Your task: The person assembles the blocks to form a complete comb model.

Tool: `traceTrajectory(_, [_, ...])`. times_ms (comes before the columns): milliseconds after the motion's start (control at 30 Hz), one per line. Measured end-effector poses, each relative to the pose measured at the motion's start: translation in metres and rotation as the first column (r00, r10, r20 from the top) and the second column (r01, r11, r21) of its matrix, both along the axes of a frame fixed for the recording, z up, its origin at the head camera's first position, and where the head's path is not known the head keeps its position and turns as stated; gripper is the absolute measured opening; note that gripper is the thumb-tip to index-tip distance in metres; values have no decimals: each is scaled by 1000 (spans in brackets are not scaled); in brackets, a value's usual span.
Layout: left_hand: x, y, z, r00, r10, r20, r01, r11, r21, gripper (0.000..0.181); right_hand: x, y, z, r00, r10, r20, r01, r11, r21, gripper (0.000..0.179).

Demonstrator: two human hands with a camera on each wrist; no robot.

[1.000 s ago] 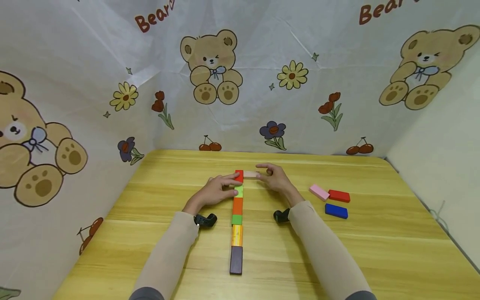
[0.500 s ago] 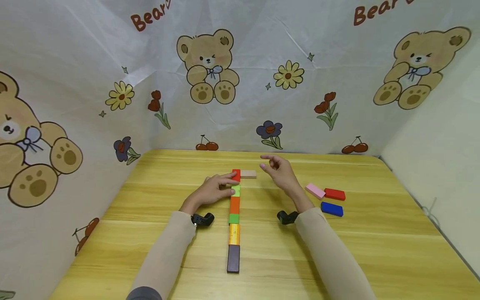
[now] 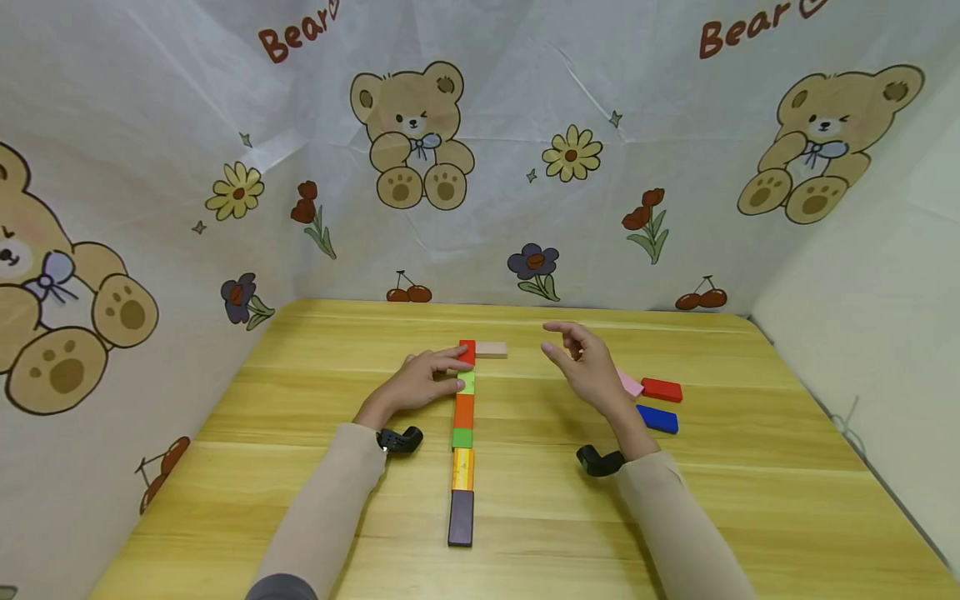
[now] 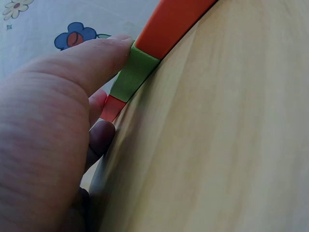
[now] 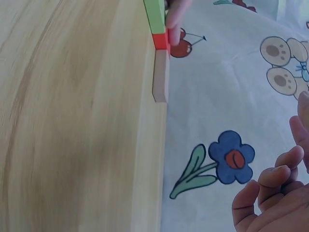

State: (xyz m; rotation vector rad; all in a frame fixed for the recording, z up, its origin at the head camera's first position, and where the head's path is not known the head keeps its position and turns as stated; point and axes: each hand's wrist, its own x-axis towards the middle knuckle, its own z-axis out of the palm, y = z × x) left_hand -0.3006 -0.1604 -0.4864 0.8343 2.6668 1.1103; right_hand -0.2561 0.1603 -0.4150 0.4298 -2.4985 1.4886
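Note:
A line of flat blocks runs away from me: dark purple (image 3: 461, 518), yellow patterned (image 3: 462, 469), green (image 3: 462, 438), orange (image 3: 464, 412), light green (image 3: 467, 383) and red (image 3: 467, 343). From the red end a beige block (image 3: 491, 351) extends to the right, forming a corner. My left hand (image 3: 411, 385) lies along the far end, extended fingers over the red block and thumb against the light green one (image 4: 135, 72). Holding nothing, my right hand (image 3: 592, 375) hovers right of the beige block (image 5: 161, 79), its fingers relaxed and parted.
Right of my right hand lie a pink block (image 3: 628, 383), a red block (image 3: 662, 390) and a blue block (image 3: 657, 419). A printed bear cloth (image 3: 487, 250) hangs behind the wooden table (image 3: 360, 533). Both wrists carry a black camera (image 3: 598, 461).
My right hand has let go of the beige block and moved off to the right, nearer the loose blocks. The left hand keeps its place on the line.

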Motion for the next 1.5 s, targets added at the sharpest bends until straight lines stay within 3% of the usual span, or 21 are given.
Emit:
traceTrajectory(400, [-2,0,3,1000,-7,-14,7,1000,2,42,15,43,11,994,-56,-89,59,998,36,33])
traceTrajectory(700, [0,1,1,1000,-6,-6,6,1000,10,41,35,85,11,990,-84,-111,100,984,150,34])
traceTrajectory(1067, [-3,1,0,1000,-8,-2,8,1000,18,40,48,124,9,992,-120,-42,125,981,149,36])
traceTrajectory(1200, [-4,0,2,1000,2,-6,-2,1000,31,39,49,138,2,996,-88,-26,91,976,197,38])
traceTrajectory(1500, [-3,1,0,1000,-11,-10,11,1000,7,42,56,173,-14,991,-9,134,-27,964,265,38])
